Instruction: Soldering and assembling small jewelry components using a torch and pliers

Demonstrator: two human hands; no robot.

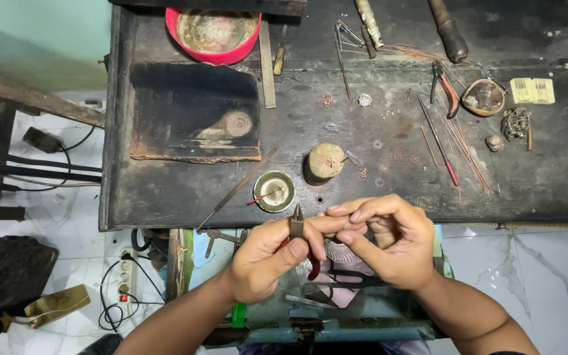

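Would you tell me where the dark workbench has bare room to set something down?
The near right stretch of the workbench, in front of the copper wires, looks bare. It is crowded around the wooden stump, the small ornaments and the red-handled pliers.

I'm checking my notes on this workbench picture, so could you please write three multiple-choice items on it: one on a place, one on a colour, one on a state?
1. Where is the round red plastic bowl?
A. far left part of the dark wooden bench
B. on the floor
C. beside the hands

2. What colour are the handles of the small pliers in the left hand?
A. blue
B. red
C. yellow

3. How are the two hands?
A. far apart
B. flat on the bench
C. together, right hand fingertips at the pliers' jaws

Key: 1 A, it sits at the bench's far edge; 2 B, red shows below the fingers; 3 C, the fingertips meet there.
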